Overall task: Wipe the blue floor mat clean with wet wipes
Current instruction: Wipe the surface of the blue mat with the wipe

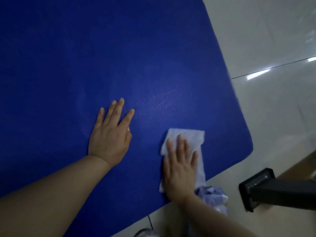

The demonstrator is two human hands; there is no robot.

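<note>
Both hands flat on the blue mat (85, 57), left hand (109, 134) bare, right hand (179, 165) pressing a wet wipe (188, 137) down with straight fingers.

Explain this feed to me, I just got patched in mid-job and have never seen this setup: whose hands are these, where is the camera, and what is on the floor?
There is no machine here. A person is working with bare hands, and the single picture comes from a wide-angle camera on their head, looking forward and down. The big dark sheet is the blue floor mat, lying on pale glossy floor tiles. The left hand rests flat on the mat, fingers straight, holding nothing. The right hand presses a white wet wipe flat against the mat near its corner. Beside that wrist, on the tiles, lies a pale packet, probably the wipes pack; it is too blurred to read. The black object at lower right I cannot identify.
</note>
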